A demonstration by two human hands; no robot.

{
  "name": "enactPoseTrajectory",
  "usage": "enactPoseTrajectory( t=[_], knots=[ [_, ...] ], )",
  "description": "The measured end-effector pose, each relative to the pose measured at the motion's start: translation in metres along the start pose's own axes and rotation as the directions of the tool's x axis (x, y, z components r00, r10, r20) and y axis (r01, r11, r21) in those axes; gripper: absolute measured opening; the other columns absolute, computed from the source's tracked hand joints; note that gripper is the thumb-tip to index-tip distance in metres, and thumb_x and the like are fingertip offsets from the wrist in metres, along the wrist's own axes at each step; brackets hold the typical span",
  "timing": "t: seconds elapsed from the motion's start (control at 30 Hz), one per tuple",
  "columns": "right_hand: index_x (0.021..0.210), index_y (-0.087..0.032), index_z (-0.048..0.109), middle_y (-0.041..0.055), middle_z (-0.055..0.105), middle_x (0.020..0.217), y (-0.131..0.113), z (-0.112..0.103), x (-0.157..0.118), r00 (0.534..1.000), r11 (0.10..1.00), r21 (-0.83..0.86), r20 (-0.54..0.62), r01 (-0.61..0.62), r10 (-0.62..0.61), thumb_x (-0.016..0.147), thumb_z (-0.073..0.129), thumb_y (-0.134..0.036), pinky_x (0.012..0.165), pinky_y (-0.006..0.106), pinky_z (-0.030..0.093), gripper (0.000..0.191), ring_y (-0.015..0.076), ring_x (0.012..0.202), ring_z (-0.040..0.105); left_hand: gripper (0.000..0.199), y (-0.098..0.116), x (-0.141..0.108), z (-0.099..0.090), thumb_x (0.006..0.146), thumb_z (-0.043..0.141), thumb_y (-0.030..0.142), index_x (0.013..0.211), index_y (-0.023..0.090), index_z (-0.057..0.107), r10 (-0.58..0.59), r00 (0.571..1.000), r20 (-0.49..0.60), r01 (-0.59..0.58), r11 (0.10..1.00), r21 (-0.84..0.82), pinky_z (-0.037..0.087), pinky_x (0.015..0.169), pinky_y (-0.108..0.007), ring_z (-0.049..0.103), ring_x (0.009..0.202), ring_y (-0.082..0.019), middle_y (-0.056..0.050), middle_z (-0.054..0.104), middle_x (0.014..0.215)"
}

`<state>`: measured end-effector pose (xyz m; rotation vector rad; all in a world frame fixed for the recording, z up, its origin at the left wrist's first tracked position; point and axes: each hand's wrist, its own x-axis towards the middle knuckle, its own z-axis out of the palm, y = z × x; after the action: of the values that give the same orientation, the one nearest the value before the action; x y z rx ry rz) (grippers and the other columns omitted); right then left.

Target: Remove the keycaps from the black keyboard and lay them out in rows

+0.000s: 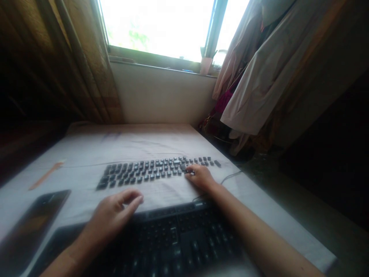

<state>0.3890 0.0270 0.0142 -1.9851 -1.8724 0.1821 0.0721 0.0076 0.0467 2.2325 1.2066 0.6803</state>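
Rows of loose black keycaps (147, 169) lie on a pale cloth-covered table (161, 142). At the right part of these rows, my right hand (200, 177) has its thumb and fingers closed around a dark keycap (190, 172). A black keyboard base (173, 238) lies nearest to me, with many of its key positions bare. Above its upper left part is my left hand (119, 206), thumb and index fingertips pressed together; whether anything small is between them is too blurred to tell.
A dark phone or tablet (31, 227) lies at the left, with an orange-handled tool (46, 175) beyond it. A cable (230, 175) crosses the table's right edge. Clothes (256, 84) hang at the right; a window (155, 27) is behind.
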Motion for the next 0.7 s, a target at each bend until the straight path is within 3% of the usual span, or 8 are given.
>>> enactPoseTrajectory(
  t=[0.5,0.7],
  knots=[
    [0.105,-0.025,0.075,0.0042,0.076,0.109,0.0001,-0.0024,-0.0041,0.999,0.999,0.026,0.013,-0.048,0.047,0.084,0.067,-0.023,0.091,0.032,0.05,0.022,0.0232,0.101,0.07,0.031,0.0003,-0.0006,0.0017,0.089,0.051,0.049,0.082,0.026,0.07,-0.004,1.0,0.026,0.004,1.0,0.015,0.052,0.067,-0.027,0.068,0.068,-0.018,0.003,0.073,0.074],
    [0.094,-0.021,0.074,0.0068,0.076,0.101,-0.0042,-0.0039,0.0033,0.987,0.987,0.058,0.071,-0.151,0.146,0.089,0.065,-0.026,0.09,0.035,0.051,0.011,0.0246,0.1,0.068,0.032,-0.0009,-0.0008,0.0015,0.089,0.051,0.049,0.083,0.026,0.07,-0.007,0.999,0.031,0.006,1.0,0.017,0.051,0.066,-0.026,0.068,0.068,-0.018,0.003,0.073,0.074]
  ],
)
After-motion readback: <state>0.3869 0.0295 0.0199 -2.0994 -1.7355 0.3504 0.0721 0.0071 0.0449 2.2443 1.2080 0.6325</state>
